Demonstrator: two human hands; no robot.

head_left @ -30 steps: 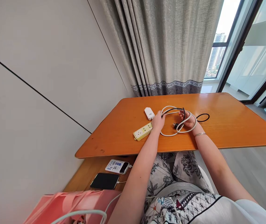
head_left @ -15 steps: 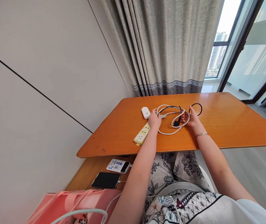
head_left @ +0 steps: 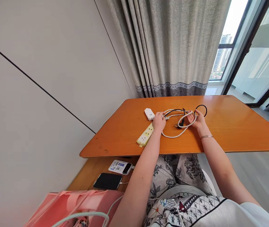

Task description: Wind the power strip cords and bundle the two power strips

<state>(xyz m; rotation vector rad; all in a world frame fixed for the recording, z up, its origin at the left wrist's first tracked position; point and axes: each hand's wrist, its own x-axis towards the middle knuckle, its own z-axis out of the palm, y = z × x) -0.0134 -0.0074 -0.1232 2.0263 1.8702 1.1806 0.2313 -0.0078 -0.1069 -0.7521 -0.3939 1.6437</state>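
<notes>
A yellow-and-white power strip (head_left: 145, 135) lies slanted on the orange-brown table, its upper end under my left hand (head_left: 159, 121). That hand is closed around cables beside the strip; its grip is partly hidden. From there a white power cable (head_left: 175, 137) and a black cable (head_left: 172, 111) loop to the right. My right hand (head_left: 197, 120), palm turned up and fingers curled, holds a loop of the white cable. A black plug (head_left: 181, 124) lies inside the loops, between my hands. One bend of the black cable (head_left: 206, 109) sticks out beyond my right thumb.
A small white box-like device (head_left: 149, 114) lies just beyond my left hand. Below the table's (head_left: 115, 135) left front edge are a power bank (head_left: 119, 167), a phone (head_left: 107, 181) and a pink bag (head_left: 77, 205). A curtain (head_left: 177, 47) hangs behind the table.
The white loop at my right hand has shifted and narrowed, and the plug's prongs now show. My right palm has turned further up. The view has shifted slightly.
</notes>
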